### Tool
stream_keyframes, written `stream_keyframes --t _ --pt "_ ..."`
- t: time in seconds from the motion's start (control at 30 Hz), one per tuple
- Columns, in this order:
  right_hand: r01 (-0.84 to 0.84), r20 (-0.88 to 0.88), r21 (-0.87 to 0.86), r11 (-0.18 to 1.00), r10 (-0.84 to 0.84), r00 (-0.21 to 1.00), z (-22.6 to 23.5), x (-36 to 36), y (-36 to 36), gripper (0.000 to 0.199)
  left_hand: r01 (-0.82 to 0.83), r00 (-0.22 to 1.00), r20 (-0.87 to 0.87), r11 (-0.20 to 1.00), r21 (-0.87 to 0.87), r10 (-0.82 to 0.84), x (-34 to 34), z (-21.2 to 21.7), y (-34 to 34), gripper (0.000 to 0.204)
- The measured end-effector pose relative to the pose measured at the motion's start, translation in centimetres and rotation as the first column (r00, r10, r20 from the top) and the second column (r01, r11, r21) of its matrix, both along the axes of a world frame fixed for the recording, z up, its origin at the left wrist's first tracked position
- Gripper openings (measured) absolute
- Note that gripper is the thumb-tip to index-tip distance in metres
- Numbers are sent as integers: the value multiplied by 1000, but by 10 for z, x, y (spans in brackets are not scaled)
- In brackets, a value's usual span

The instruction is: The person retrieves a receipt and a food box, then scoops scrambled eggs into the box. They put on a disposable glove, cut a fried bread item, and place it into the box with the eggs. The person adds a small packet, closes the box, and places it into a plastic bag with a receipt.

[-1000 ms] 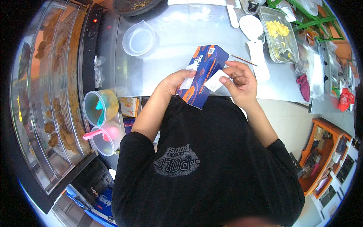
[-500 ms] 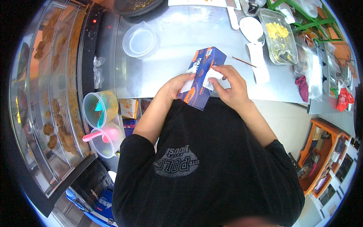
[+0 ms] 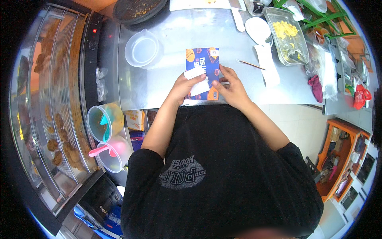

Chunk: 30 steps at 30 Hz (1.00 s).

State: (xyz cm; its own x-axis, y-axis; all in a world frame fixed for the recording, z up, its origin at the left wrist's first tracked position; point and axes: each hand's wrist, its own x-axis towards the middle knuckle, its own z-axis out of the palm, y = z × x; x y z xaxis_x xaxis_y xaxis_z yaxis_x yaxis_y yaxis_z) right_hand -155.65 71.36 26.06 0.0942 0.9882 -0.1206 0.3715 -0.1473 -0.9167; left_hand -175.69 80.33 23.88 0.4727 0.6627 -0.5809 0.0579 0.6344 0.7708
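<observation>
Between my hands, over the near edge of the steel table, is a blue cardboard box with orange pictures, its broad face turned up. My left hand grips the left side, its thumb pressing a white paper slip against that face. On the opposite side, my right hand holds the box edge with its thumb in front and fingers partly behind. A bit of something white shows by the right fingers; I cannot make out what it is.
A clear plastic bowl sits at the left of the table. Rightward are a pen, a white paper strip, a round white lid, a knife and a glass dish of yellow pieces. Tubs stand left.
The box has turned from a slant to nearly straight, its broad face now up. My right hand has moved from the white paper on its side to the right edge.
</observation>
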Motion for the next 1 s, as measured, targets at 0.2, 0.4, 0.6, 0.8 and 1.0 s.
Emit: stream_keyframes --t 0.2,0.4,0.6,0.8,1.0 --pt "-42 306 -93 995 69 950 -24 5 -5 72 196 863 -485 795 574 137 21 -11 -18 86" --pt "148 369 112 983 -179 912 -29 40 -5 59 447 669 -669 544 710 325 21 -6 -17 127" --pt "266 228 103 959 -283 932 -20 81 -8 41 381 756 -582 523 763 299 14 -3 -14 113" --pt "305 570 309 901 -432 699 -43 140 -16 35 373 796 -546 498 783 262 9 -13 -12 82" --pt "493 752 146 858 -420 508 -62 192 -26 48 -53 907 -297 781 623 298 -2 -19 -3 77"
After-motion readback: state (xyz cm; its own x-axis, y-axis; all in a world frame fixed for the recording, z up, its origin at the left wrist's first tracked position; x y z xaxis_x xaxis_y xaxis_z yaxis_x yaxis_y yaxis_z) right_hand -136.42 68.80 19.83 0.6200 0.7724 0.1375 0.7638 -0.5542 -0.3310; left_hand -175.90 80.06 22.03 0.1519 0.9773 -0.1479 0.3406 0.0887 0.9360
